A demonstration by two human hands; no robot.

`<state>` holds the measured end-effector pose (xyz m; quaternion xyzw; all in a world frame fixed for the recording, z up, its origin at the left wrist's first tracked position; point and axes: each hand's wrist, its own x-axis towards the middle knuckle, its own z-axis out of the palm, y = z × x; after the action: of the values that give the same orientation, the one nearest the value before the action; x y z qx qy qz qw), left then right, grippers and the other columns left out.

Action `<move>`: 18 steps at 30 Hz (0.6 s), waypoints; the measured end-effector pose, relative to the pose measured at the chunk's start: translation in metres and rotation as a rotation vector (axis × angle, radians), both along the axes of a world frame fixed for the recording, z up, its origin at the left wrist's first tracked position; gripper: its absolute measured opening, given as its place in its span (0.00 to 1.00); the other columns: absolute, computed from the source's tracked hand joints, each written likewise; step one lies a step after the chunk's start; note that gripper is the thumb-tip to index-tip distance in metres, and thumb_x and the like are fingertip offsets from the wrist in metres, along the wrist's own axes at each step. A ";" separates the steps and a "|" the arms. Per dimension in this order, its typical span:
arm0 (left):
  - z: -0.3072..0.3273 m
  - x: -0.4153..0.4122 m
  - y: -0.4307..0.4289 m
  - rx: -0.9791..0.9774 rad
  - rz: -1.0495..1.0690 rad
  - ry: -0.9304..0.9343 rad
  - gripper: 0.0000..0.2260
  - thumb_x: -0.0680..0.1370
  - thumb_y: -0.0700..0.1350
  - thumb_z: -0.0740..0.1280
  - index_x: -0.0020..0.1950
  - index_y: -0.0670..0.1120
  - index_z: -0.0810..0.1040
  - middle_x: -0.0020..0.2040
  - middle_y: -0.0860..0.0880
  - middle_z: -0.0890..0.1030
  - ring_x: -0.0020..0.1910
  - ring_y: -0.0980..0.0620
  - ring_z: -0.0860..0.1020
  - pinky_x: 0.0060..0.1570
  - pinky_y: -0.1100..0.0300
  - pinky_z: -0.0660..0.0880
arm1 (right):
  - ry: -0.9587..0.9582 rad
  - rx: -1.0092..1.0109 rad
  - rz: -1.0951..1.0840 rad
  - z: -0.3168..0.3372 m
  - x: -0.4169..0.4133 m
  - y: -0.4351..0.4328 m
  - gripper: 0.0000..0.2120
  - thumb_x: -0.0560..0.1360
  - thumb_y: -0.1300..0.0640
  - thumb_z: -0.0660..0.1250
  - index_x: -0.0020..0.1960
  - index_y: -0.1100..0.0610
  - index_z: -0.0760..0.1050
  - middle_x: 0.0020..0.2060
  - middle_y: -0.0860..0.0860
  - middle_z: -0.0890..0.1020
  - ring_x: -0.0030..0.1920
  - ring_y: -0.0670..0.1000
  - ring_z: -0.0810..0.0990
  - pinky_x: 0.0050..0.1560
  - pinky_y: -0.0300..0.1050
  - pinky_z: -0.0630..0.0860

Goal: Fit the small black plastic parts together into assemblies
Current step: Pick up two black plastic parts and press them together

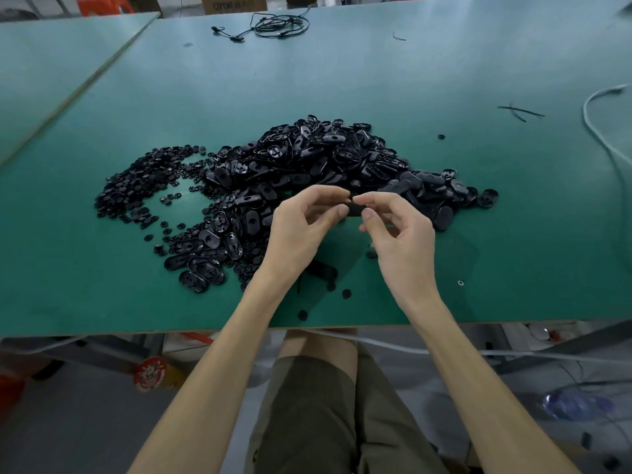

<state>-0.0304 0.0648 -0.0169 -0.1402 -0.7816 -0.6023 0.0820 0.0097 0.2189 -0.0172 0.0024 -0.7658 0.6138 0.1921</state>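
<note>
Small black plastic part sits pinched between your two hands, held above the green desk just in front of the heap; its long axis runs roughly left to right, one end in each grip. Your left hand closes thumb and fingers on its left end, your right hand on its right end. Behind lies the heap of black oval plastic shells, with small round black pieces scattered to its left.
</note>
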 end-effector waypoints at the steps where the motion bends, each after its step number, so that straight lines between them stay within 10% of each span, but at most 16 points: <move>1: 0.000 -0.001 0.000 -0.017 0.025 0.012 0.10 0.81 0.35 0.71 0.62 0.42 0.83 0.55 0.49 0.86 0.55 0.52 0.85 0.60 0.57 0.80 | 0.007 -0.023 -0.042 -0.001 0.000 0.001 0.11 0.82 0.64 0.67 0.56 0.51 0.83 0.48 0.46 0.85 0.44 0.47 0.85 0.46 0.44 0.79; 11: -0.006 -0.004 -0.001 -0.480 0.145 0.054 0.11 0.80 0.41 0.72 0.62 0.48 0.83 0.61 0.53 0.79 0.65 0.53 0.74 0.69 0.57 0.64 | -0.057 -0.240 -0.246 -0.007 -0.008 0.005 0.10 0.82 0.67 0.64 0.59 0.57 0.79 0.50 0.50 0.85 0.49 0.44 0.85 0.44 0.37 0.80; 18: -0.008 -0.004 0.002 -0.543 0.196 0.075 0.06 0.82 0.44 0.71 0.56 0.46 0.86 0.59 0.53 0.77 0.64 0.53 0.72 0.57 0.62 0.55 | -0.062 -0.088 -0.193 -0.004 -0.005 0.003 0.10 0.81 0.65 0.67 0.60 0.55 0.80 0.52 0.49 0.85 0.53 0.45 0.83 0.59 0.52 0.81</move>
<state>-0.0348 0.0672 -0.0245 -0.1030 -0.9204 -0.3547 0.1279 0.0043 0.2217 -0.0214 -0.0989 -0.7405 0.6250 0.2264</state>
